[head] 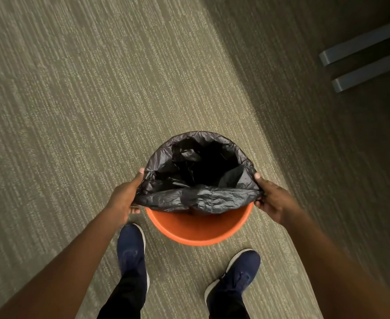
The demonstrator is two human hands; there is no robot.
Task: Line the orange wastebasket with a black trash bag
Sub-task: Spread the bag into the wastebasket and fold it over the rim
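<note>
- A striped grey-green carpet (74, 100) is seen from above across the left and middle of the view; its right side falls into deep shadow, where detail is hard to make out.
- The left hand (126, 195) is closed on the left edge of the black trash bag (196, 196), with the thumb laid over the plastic — the fingers are mostly hidden beneath the gathered film.
- Below it a navy shoe (132, 247) with a pale sole is planted on the carpet, the dark trouser leg cut off by the bottom edge.
- The orange wastebasket (198, 231) stands upright on the carpet, between and just ahead of the two feet.
- The bag sits in the basket's mouth: its far edge is folded over the far rim, while the near edge is held stretched above the opening, so the near orange rim and inner wall are left bare. The bag's interior is lost in blackness.
- The right hand (271, 199) is clamped on the bag's right edge, fingertips tucked under the plastic.
- A second navy shoe (237, 272) is seen lower right.
- At the upper right, two grey bars (364, 61) — cut off by the frame — cannot be identified.
</note>
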